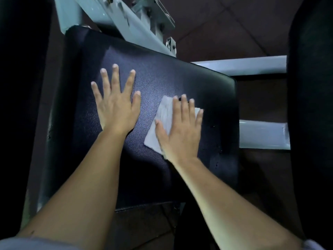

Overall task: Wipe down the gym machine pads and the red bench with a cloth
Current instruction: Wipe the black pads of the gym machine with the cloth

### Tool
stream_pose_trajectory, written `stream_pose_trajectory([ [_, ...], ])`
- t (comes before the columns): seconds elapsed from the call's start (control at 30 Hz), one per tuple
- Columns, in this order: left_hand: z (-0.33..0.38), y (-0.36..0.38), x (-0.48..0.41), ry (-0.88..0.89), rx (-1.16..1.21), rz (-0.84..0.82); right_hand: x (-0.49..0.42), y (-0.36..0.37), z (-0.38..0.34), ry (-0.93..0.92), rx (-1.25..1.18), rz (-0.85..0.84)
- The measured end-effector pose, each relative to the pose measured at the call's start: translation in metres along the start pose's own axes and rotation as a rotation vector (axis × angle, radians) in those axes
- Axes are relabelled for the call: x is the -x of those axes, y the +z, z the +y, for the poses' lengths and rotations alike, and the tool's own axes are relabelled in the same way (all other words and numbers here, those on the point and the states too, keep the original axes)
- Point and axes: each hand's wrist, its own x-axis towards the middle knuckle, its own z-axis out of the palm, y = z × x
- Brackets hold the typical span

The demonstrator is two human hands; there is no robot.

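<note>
Closest to the camera, two bare forearms reach forward from light grey sleeves (27, 243) at the bottom edge. The left hand (117, 107) lies flat on the large black textured vinyl machine pad (180, 78), fingers straight and spread wide, holding nothing. Just beside it, the right hand (182, 130) is also flat with straight fingers and presses the pale grey folded rectangular cloth (165, 112) down onto the pad's middle right area. The palm and fingers cover most of the cloth, leaving its left edge, lower corner and a strip at the fingertips showing, and its surface looks slightly creased. The pad is a broad rounded rectangle with a pebbled, faintly glossy skin that catches a bluish sheen around the hands, and a few small specks dot its right side. Dark upholstered shapes stand at the far left (21, 87) and far right (310, 105). Beyond the pad's top edge rises the pale grey painted steel frame (126, 17) with bolts, and two pale crossbars (263, 134) run to the right. Furthest off lies a dark brown tiled floor (234, 24).
</note>
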Motion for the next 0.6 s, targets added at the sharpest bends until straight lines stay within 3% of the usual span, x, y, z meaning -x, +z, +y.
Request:
stream_pose_trajectory([
  [0.23,0.019,-0.006,-0.003,-0.083,0.109,0.023,-0.064,-0.011,0.048,0.261,0.078,0.008],
  [0.47,0.052,0.009,-0.023,0.092,0.067,-0.017,0.003,-0.005,0.037,0.216,0.029,0.099],
  [0.6,0.054,0.015,-0.023,0.106,-0.002,-0.003,-0.053,0.002,0.058,0.405,0.073,0.228],
])
